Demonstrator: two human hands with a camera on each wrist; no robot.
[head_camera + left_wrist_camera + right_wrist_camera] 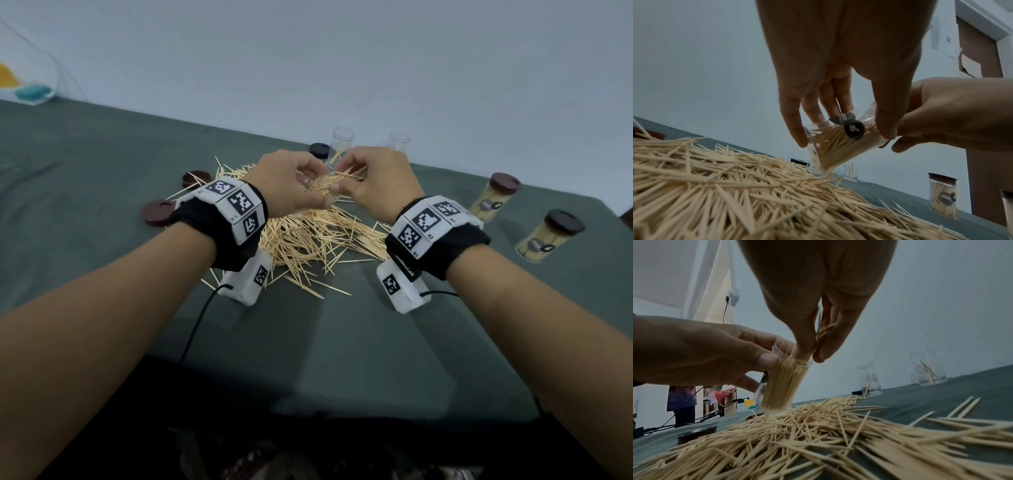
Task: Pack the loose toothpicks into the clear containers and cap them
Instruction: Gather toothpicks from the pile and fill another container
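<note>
the left hand point(286, 185) grips a clear container point(781, 386) with thumb and fingers curled round its wall, holding it tilted just above the toothpick pile point(308, 236) on the green table point(102, 171). the container is nearly full of toothpicks standing on end. the right hand point(380, 183) pinches a small bundle of toothpicks point(821, 331) between thumb and fingertips at the container's open mouth. 2 more open containers point(340, 144) stand at the far edge with only a few toothpicks in each. 2 capped containers point(495, 202), full, stand to the right. 3 loose caps point(158, 212) lie left of and behind the pile.
</note>
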